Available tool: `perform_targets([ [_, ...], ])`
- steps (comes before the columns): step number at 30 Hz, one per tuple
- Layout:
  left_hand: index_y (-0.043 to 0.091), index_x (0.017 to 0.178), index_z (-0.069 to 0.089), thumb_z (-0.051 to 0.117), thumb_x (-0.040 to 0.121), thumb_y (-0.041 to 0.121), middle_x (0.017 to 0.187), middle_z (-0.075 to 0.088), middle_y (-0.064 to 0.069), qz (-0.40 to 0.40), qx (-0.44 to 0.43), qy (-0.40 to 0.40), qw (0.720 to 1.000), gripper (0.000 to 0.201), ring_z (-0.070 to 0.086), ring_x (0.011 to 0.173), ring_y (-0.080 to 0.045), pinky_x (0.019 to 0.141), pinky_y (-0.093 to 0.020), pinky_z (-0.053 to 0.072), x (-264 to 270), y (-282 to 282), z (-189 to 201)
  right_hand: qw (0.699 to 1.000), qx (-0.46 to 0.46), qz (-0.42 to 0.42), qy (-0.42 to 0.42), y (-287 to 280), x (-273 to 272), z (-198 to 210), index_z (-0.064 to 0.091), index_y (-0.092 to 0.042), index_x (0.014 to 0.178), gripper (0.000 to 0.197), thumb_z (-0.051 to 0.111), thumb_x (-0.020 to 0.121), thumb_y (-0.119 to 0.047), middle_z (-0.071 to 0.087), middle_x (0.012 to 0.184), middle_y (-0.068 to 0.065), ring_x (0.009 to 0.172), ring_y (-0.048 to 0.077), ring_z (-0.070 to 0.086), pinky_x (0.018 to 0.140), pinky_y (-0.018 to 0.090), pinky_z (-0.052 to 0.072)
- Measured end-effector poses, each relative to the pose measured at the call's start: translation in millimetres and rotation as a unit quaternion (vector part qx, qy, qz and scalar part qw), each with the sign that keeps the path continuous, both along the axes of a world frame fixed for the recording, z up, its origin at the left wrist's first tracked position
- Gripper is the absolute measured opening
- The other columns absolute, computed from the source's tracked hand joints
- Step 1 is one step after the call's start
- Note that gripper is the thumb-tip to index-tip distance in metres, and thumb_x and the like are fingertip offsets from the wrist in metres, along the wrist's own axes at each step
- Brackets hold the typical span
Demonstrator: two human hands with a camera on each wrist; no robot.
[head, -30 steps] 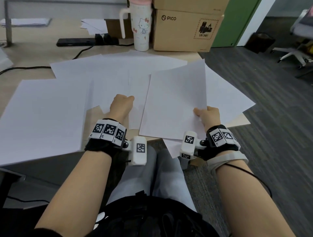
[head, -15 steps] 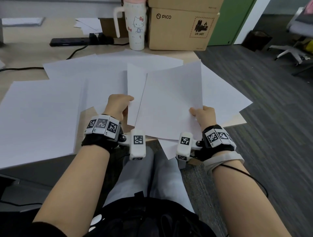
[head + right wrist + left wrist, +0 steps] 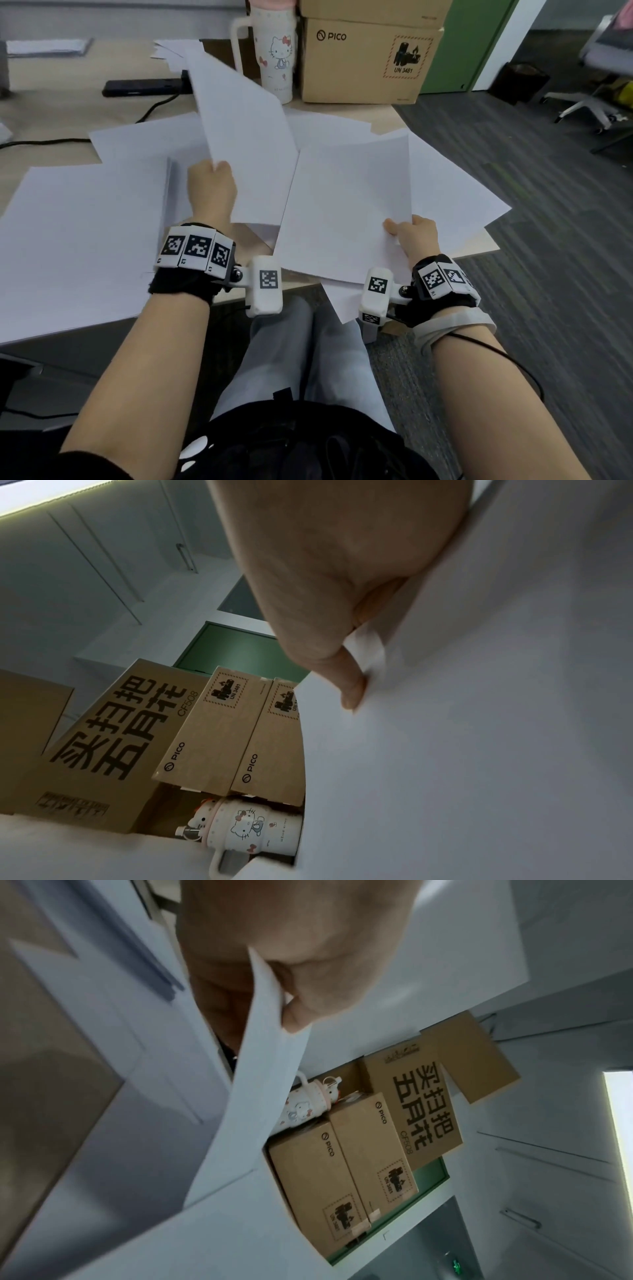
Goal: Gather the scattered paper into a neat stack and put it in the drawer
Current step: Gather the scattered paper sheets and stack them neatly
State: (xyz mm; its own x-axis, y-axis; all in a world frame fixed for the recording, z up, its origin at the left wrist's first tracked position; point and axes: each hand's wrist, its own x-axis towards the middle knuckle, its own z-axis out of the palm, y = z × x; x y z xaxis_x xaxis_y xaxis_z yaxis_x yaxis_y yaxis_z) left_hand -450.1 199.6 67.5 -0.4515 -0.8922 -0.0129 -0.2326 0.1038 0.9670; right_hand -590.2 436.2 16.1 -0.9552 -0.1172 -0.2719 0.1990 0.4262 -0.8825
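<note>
paper first: my left hand (image 3: pixel 212 192) pinches one sheet (image 3: pixel 245 137) by its near edge, lifted and tilted, long axis running away toward the mug (image 3: pixel 274 51). my right hand (image 3: pixel 416 236) fingers grip another sheet (image 3: pixel 346 205), flat on the bench (image 3: pixel 41 120) just right of the raised one. more sheets lie loose around both; next, i'd bring left over right.

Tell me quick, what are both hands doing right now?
Left hand: pinching a raised white paper sheet, tilted up off the desk.
Right hand: gripping a second white paper sheet by its near edge.

"PICO", "UN 3481" on cardboard box (image 3: pixel 366 65)
</note>
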Motion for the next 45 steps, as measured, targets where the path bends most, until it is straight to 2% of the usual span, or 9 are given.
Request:
perform_targets([
  [4,0.02,0.069,0.046,0.039,0.096,0.012,0.068,0.047,0.008,0.053,-0.054,0.121,0.99,0.029,0.043,0.068,-0.013,0.067,-0.025,0.036,6,-4,14,1.0,0.008,-0.001,0.006,-1,1,1,0.059,0.014,0.103,0.034,0.064,0.082,-0.012,0.064,0.091,0.025,0.078,0.023,0.054,0.089,0.048,0.05],
  [11,0.02,0.09,0.057,0.042,0.101,0.016,0.091,0.065,0.006,-0.095,-0.003,0.207,0.974,0.019,0.062,0.083,-0.006,0.08,-0.024,0.053,5,24,50,1.0,0.016,0.022,0.001,0,3,6,0.064,0.003,0.096,0.019,0.064,0.085,-0.012,0.068,0.106,0.021,0.096,0.036,0.064,0.092,0.051,0.05],
  [27,0.006,0.128,0.049,0.042,0.093,0.002,0.124,0.058,-0.009,-0.146,-0.013,-0.111,0.983,0.036,0.055,0.112,-0.026,0.094,-0.032,0.045,1,30,-38,1.0,-0.023,0.006,0.0,0,6,4,0.054,0.019,0.105,0.049,0.061,0.085,-0.026,0.057,0.084,0.027,0.076,0.018,0.046,0.072,0.03,0.036],
  [28,0.006,0.129,0.048,0.041,0.093,0.003,0.127,0.056,-0.01,-0.157,-0.016,-0.124,0.98,0.036,0.053,0.115,-0.027,0.097,-0.034,0.044,-1,31,-40,1.0,-0.029,0.008,0.003,0,6,5,0.055,0.018,0.107,0.052,0.062,0.086,-0.028,0.047,0.082,0.002,0.077,0.018,0.047,0.072,0.03,0.036],
  [29,0.006,0.13,0.047,0.041,0.094,0.003,0.129,0.055,-0.011,-0.171,-0.019,-0.135,0.976,0.037,0.052,0.117,-0.028,0.1,-0.036,0.043,-3,33,-41,0.999,-0.031,0.011,0.005,0,7,5,0.058,0.016,0.107,0.05,0.064,0.086,-0.03,0.057,0.116,0.03,0.078,0.018,0.049,0.074,0.031,0.039],
  [30,0.006,0.132,0.046,0.04,0.095,0.004,0.131,0.054,-0.011,-0.186,-0.022,-0.144,0.972,0.037,0.051,0.119,-0.029,0.102,-0.038,0.043,-4,35,-42,0.999,-0.034,0.017,0.002,0,8,6,0.061,0.012,0.106,0.047,0.065,0.086,-0.03,0.063,0.087,0.016,0.08,0.019,0.052,0.075,0.031,0.041],
  [32,0.008,0.135,0.044,0.041,0.095,0.005,0.135,0.052,-0.012,-0.216,-0.034,-0.163,0.962,0.04,0.049,0.122,-0.029,0.105,-0.04,0.04,-7,38,-42,0.998,-0.044,0.033,-0.001,1,9,6,0.066,0.003,0.098,0.035,0.067,0.085,-0.029,0.063,0.085,0.007,0.079,0.021,0.055,0.073,0.031,0.044],
  [38,0.01,0.134,0.047,0.049,0.094,0.011,0.132,0.056,-0.009,-0.277,-0.065,-0.193,0.939,0.04,0.052,0.121,-0.029,0.103,-0.042,0.042,-18,46,-39,0.995,-0.045,0.079,0.029,-1,12,14,0.06,-0.007,0.095,0.01,0.061,0.086,-0.005,0.065,0.098,0.015,0.086,0.026,0.061,0.088,0.047,0.052],
  [45,0.004,0.13,0.052,0.046,0.097,0.028,0.137,0.047,-0.015,-0.141,-0.128,-0.273,0.943,0.041,0.039,0.128,-0.034,0.102,-0.034,0.03,-16,28,-44,0.992,-0.107,0.054,0.049,20,10,29,0.059,-0.013,0.086,0.015,0.057,0.087,0.002,0.066,0.102,0.019,0.09,0.027,0.061,0.088,0.049,0.051],
])
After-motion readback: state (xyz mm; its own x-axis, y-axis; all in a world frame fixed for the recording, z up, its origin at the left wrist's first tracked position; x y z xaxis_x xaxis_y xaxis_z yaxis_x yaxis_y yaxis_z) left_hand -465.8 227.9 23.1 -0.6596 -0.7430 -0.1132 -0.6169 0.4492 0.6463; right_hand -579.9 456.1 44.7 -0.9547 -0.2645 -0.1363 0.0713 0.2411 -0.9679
